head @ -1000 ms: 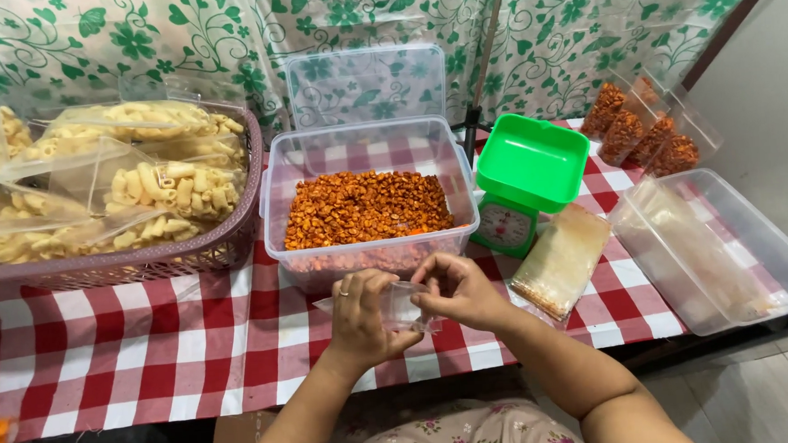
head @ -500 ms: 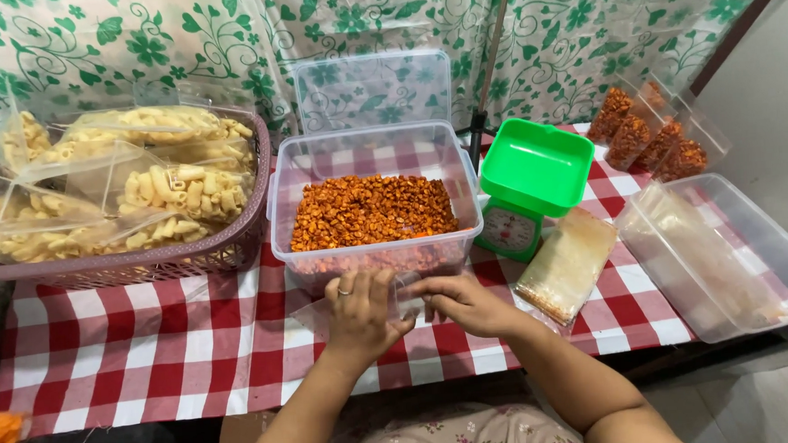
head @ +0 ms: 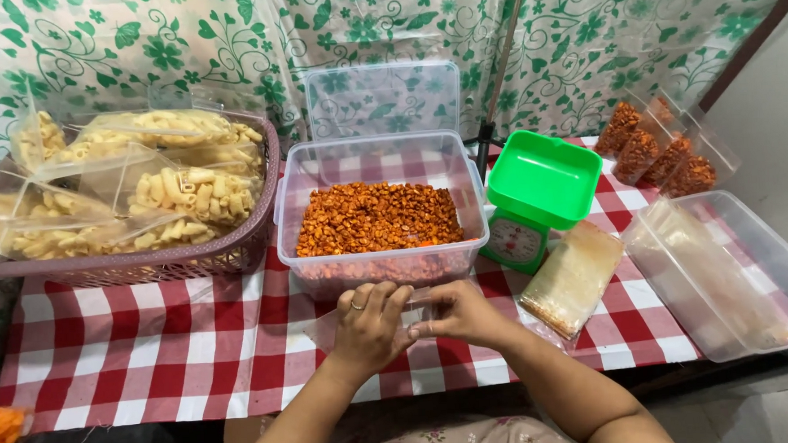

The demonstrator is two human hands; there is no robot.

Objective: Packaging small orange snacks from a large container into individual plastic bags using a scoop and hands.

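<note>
My left hand (head: 370, 326) and my right hand (head: 457, 312) meet over the red-and-white checked tablecloth (head: 149, 351), both pinching a small clear plastic bag (head: 419, 306) between their fingertips. The bag looks empty. My left hand wears a ring. Right behind the hands stands a clear plastic tub (head: 381, 215) filled with orange-red snack pieces (head: 378, 216). Its clear lid (head: 381, 99) leans upright behind it.
A purple basket (head: 135, 258) of bagged pale macaroni-shaped snacks sits at the left. A green kitchen scale (head: 538, 196) stands right of the tub, a stack of clear bags (head: 574, 278) lies beside it, then a clear box (head: 729, 276). Filled orange snack bags (head: 655, 149) lean at the back right.
The view has shifted slightly. My hands stay together in front of the tub, still working the small clear bag between the fingers.
</note>
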